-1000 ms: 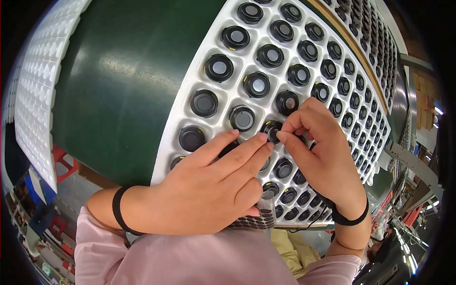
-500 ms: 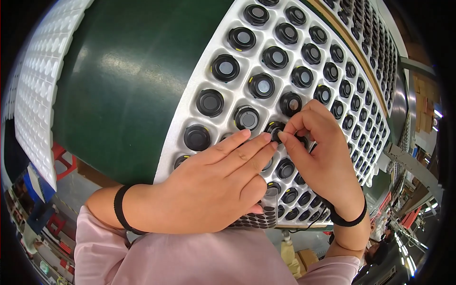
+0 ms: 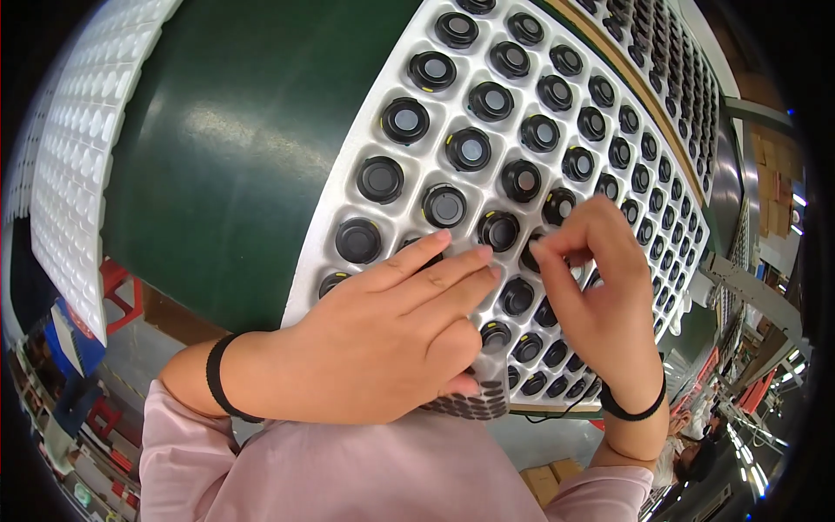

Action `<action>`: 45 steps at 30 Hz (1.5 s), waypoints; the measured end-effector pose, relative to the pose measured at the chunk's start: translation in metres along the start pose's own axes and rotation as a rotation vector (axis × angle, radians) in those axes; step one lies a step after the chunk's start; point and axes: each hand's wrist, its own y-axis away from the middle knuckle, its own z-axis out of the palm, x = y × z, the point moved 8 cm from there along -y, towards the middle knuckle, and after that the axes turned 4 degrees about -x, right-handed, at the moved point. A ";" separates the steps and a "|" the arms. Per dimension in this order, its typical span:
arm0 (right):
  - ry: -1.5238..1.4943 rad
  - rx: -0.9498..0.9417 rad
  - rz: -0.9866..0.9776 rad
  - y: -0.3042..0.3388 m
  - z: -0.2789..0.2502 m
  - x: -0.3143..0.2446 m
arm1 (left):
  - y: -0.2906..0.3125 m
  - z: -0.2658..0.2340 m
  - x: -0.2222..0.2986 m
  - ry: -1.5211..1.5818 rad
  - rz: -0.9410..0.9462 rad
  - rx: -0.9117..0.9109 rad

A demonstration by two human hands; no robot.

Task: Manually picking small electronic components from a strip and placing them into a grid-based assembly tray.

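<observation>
A white moulded tray (image 3: 306,277) holds rows of round black parts (image 3: 380,180), many with a grey disc in the middle. Over its near left portion stretches my left hand (image 3: 383,335), palm down with long fingers extended. Between its thumb and palm is a clear sheet of dark round stickers (image 3: 471,405), partly hidden by the hand. My right hand (image 3: 600,296) hovers just right of the left fingertips, thumb and forefinger pinched together above a black part. Whatever is in that pinch is too small and blurred to make out. A black part with a dark centre (image 3: 498,231) sits uncovered between the hands.
The green tabletop (image 3: 235,148) extends left of the tray. An empty white tray (image 3: 83,165) stands at the far left. Beyond a tan strip (image 3: 626,65) lies another filled tray (image 3: 674,78). A red stool (image 3: 122,291) is below at left, and cardboard boxes (image 3: 552,478) are on the floor.
My right hand has moved right, away from my left fingertips, uncovering the black part there. My left hand stays nearly in place, and the view has shifted slightly.
</observation>
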 end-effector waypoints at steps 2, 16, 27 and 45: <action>-0.307 -0.093 0.009 0.019 -0.003 -0.008 | 0.004 -0.006 0.007 0.055 0.036 0.002; -0.475 -0.306 0.192 0.094 -0.017 -0.017 | -0.022 -0.025 0.019 0.491 -0.065 -0.123; -0.124 -0.012 0.014 0.075 -0.027 -0.014 | -0.050 0.004 0.013 0.052 0.128 -0.071; 0.021 -0.041 -0.097 0.048 -0.011 -0.031 | -0.036 0.011 0.017 -0.117 0.233 0.017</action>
